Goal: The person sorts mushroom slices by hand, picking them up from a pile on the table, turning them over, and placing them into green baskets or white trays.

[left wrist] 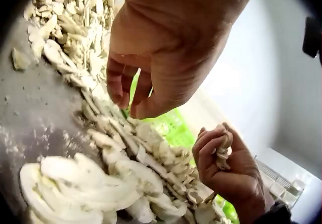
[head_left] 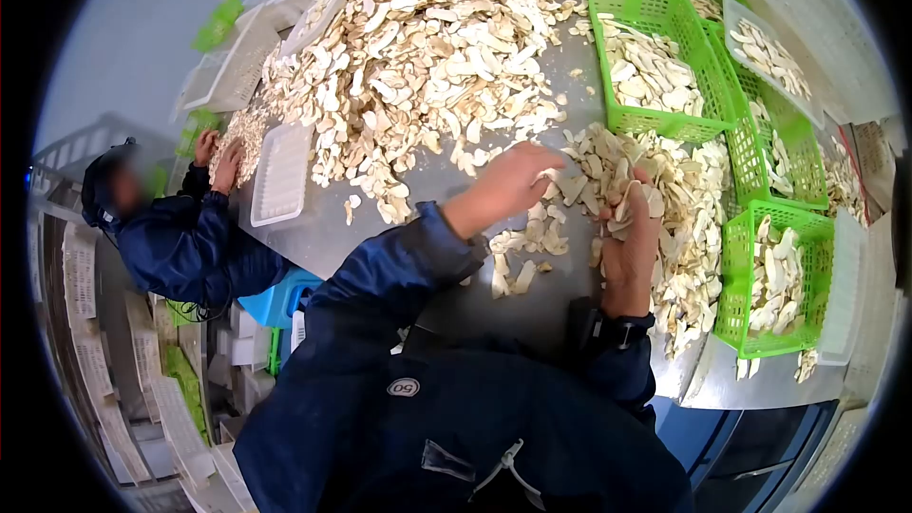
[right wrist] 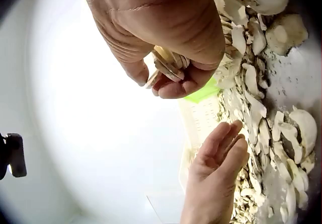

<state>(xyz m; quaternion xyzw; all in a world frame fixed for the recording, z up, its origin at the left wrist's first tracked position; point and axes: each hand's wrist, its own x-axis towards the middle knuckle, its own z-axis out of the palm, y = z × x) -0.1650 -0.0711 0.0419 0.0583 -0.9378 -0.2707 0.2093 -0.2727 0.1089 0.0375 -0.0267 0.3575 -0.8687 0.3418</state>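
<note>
A room with a pale blue-grey wall (head_left: 123, 66) surrounds a broad metal tabletop (head_left: 567, 277), dusted with crumbs where its surface shows. A large heap (head_left: 408, 57) of pale dried slices covers its far side; a smaller pile (head_left: 689, 209) lies at the right, under and beside the wearer's hands.

Only the head view takes in a second person (head_left: 190, 252) in dark blue at the left edge, both hands at small pieces there, and the stacked white crates (head_left: 85, 342) behind. It also shows the green baskets (head_left: 670, 123) of slices along the right, a white tray (head_left: 282, 176) by the heap and a blue container (head_left: 271, 304) below. The wrist views show mostly wall, with a patch of green past the fingers.

The left hand (head_left: 508, 185) reaches over the slices between heap and pile, covering some from above; its grip is apart, fingers loosely bent. The right hand (head_left: 635, 218) is at the pile's near-left side, its grip clamped on a few held slices (right wrist: 168, 67). From above its fingers partly hide them, while the right wrist view shows their edges, stacked between thumb and fingers.
</note>
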